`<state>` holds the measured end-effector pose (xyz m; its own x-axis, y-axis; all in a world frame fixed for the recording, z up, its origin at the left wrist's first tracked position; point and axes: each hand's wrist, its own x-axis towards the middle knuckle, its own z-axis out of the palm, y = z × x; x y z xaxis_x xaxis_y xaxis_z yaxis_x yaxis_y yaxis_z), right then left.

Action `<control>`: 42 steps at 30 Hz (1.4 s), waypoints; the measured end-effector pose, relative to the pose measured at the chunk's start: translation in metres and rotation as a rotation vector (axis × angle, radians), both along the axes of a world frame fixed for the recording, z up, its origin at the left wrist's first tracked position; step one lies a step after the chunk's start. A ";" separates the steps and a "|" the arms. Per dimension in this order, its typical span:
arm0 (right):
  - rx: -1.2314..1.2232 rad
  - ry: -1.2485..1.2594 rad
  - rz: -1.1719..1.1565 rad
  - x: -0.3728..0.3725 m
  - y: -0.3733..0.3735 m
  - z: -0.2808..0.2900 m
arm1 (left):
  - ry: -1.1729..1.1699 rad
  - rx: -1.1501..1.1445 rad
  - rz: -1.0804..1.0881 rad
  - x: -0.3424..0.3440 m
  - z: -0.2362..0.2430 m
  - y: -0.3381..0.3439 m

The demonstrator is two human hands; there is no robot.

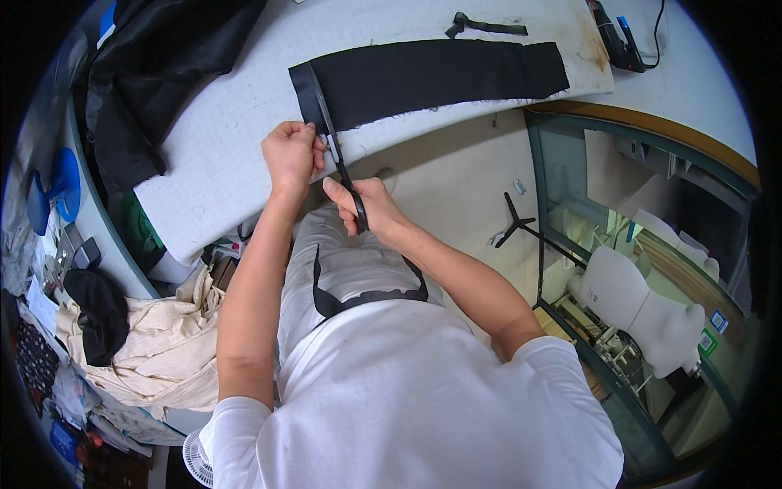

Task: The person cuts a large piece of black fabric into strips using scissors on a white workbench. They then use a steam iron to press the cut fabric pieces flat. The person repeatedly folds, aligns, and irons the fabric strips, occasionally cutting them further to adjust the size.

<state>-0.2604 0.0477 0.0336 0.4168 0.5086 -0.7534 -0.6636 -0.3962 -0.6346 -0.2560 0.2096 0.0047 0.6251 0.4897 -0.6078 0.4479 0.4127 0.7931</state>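
A long strip of black fabric [440,77] lies across the white padded table [244,114], its lower edge frayed. My right hand [368,204] grips the handles of a pair of scissors [336,151], whose long blades reach up across the left end of the strip. Just left of the blades, my left hand [295,156] pinches the lower left corner of the black fabric at the table's near edge. Whether the blades are parted is hard to make out.
Dark cloth [155,81] hangs over the table's left side. A short black strip [489,28] lies beyond the fabric. Cream cloth [163,350] and a black cap-like item [96,314] are at lower left. On the right, a glass cabinet [533,179] stands near a white dress form [635,301].
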 end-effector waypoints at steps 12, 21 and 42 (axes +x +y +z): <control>0.023 0.048 -0.035 0.005 0.006 0.001 | 0.029 0.014 -0.010 -0.001 0.001 0.002; -0.095 -0.219 0.234 0.042 -0.031 0.038 | 0.199 0.681 -0.434 -0.133 -0.005 0.004; -0.764 -0.934 0.136 0.540 -0.328 0.005 | 0.027 1.254 -0.553 0.295 0.004 -0.124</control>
<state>0.2801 -0.2806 0.0389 0.9373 0.1470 -0.3159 0.0012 -0.9081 -0.4188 0.0394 0.0860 0.0090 0.9119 0.4086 0.0389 0.3396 -0.8045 0.4873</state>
